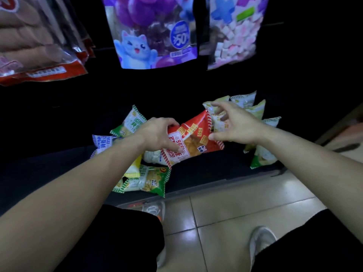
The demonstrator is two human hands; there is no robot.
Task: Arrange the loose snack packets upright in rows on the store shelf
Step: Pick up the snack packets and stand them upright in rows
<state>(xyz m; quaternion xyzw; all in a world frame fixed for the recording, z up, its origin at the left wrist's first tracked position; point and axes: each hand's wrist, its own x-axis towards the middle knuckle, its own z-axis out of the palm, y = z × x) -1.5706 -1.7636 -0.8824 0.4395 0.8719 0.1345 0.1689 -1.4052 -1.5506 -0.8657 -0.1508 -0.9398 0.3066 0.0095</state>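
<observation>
My left hand (159, 134) grips the left end of a red snack packet (193, 138) held tilted above the dark bottom shelf (206, 173). My right hand (235, 122) hovers just right of that packet with its fingers spread, holding nothing. Behind and right of it, several pale green packets (253, 108) stand upright in a row. Loose packets lie on the shelf at the left: a green-and-white one (130, 122), a blue-and-white one (102, 143), a yellow one (134, 169) and a green one (151, 180).
Hanging bags fill the hooks above: red-edged clear ones (39, 46) at left, a purple cat bag (153, 32) in the middle, a marshmallow bag (235, 32) at right. Tiled floor (225, 209) lies below the shelf edge. My knees and a shoe (261, 242) are near the bottom.
</observation>
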